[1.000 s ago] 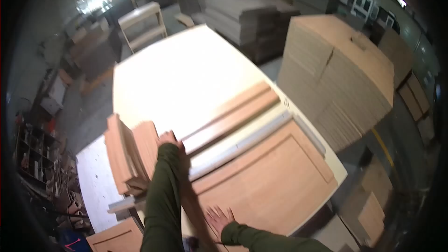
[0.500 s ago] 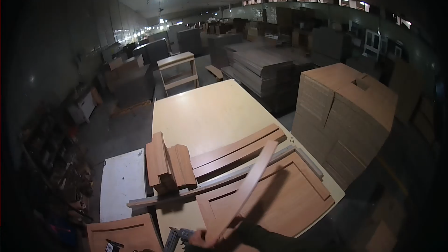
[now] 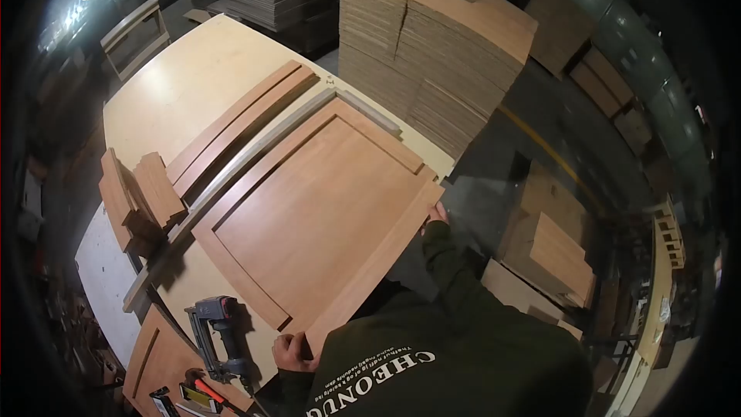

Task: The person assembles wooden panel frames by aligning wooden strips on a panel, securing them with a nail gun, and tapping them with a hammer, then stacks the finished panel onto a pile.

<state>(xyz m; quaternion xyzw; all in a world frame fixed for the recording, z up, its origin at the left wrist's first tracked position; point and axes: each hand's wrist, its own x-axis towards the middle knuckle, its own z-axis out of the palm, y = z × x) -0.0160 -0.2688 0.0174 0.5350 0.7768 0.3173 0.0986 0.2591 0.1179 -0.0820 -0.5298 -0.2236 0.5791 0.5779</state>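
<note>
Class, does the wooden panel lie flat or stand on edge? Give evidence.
Flat: the panel shows its broad face upward on the table, left hand and right hand at its near edge.

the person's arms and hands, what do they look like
The left hand and right hand are bare, without gloves. The sleeves are long and dark green, and the matching top carries white lettering.

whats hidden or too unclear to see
All in the head view:
Wooden strip: near edge partly hidden by the sweater.
Sweater: small lettering too tiny to read; lower part cut off by the bottom edge.
Left hand and right hand: palms hidden, turned away.
Small panel: partly covered by tools.
Brown stack: far side hidden behind itself.
</note>
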